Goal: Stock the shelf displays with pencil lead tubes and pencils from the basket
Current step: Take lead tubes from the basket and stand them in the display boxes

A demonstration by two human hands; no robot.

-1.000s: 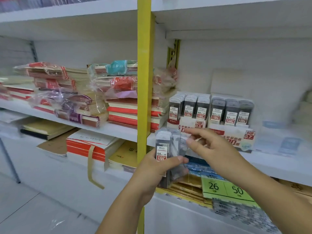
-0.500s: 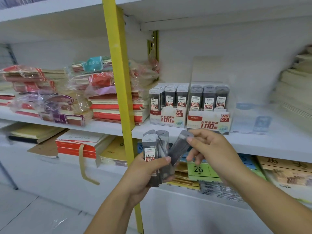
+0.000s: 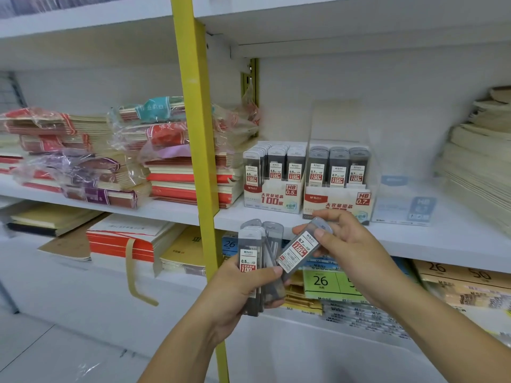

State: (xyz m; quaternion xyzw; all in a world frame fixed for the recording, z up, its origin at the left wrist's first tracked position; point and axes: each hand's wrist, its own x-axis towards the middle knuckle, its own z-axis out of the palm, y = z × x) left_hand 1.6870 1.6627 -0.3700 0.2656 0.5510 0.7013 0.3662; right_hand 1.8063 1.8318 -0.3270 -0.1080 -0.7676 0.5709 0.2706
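My left hand (image 3: pixel 237 288) grips a bundle of grey pencil lead tubes (image 3: pixel 253 261), the front one labelled 0.5. A single tube labelled 0.7 (image 3: pixel 300 248) is pinched in my right hand (image 3: pixel 351 244), tilted, its lower end touching the bundle. Both hands hover in front of the shelf edge, just below two display boxes. The HB 0.5 display (image 3: pixel 272 199) on the left and the HB 0.7 display (image 3: pixel 336 204) beside it each hold rows of upright tubes. No basket or pencils are in view.
A yellow upright post (image 3: pixel 197 150) runs down just left of the displays. Wrapped notebook stacks (image 3: pixel 110 158) fill the shelf to the left, paper stacks (image 3: pixel 478 167) the right. A pale blue display box (image 3: pixel 405 203) stands right of the 0.7 display. Lower shelf holds pads and packets.
My right hand has drawn one tube out of the bundle and turned it so its 0.7 label faces up. The view has shifted right, centring the displays.
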